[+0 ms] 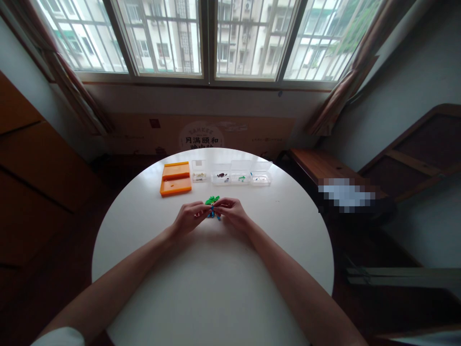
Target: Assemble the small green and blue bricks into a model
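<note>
A small blue piece (212, 208) is being held between the fingertips of both hands, above the far half of the round white table (212, 269), well in from its left and right edges. By the left hand (188, 215) it is being pinched from one side, thumb and fingers drawn almost together; by the right hand (232, 210) it is apparently being gripped from the other side in a similar narrow pinch. Whether one part or two joined parts are being held cannot be told, since much is being hidden by the fingers.

Green pieces (212, 199) are lying in a small heap just beyond the fingertips, toward the table's far edge, and loose blue pieces (218, 218) are lying just beneath the hands. Nearer the far edge, an orange case (176, 169) is lying open, with a row of clear boxes (218, 182) standing to its right.

The step is probably being served best when the piece is being steadied by one hand while light, straight pressure is being given by the other. With both pinches being kept low, a slipped part is likely being caught close by; with the wrists being held clear, the heap is less likely being scattered.
</note>
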### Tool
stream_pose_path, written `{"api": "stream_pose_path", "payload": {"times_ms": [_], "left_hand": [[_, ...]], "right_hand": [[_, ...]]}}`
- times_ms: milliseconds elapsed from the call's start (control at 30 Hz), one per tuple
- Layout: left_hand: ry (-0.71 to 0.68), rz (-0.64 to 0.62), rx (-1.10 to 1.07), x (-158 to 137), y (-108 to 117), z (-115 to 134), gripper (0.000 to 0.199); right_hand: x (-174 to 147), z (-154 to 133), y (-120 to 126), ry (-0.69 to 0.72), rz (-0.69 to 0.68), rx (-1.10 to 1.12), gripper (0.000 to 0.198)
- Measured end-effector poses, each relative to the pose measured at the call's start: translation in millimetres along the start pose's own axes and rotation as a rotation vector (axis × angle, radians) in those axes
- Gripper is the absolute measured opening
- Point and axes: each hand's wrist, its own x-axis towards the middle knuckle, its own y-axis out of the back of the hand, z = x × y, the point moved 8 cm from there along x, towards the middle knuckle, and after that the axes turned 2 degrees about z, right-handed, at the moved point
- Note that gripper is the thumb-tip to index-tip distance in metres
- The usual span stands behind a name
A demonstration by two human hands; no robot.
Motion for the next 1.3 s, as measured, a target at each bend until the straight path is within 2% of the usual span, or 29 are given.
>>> {"api": "stream_pose_path", "payload": {"times_ms": [400, 733, 1300], "left_hand": [[0.052, -0.011, 0.06, -1, -1, -5, 0.02], [0.091, -0.04, 0.02, -1, -4, -9, 0.02], [0.056, -0.017, -0.039, 0, -2, -5, 0.02]], "right_hand": [[-1, -7, -7, 0.003, -0.049, -0.038, 0.027], [0, -3, -6, -0.009, -0.019, -0.019, 0.027], [1, 0, -3, -0.019, -0.023, -0.036, 0.028]]}}
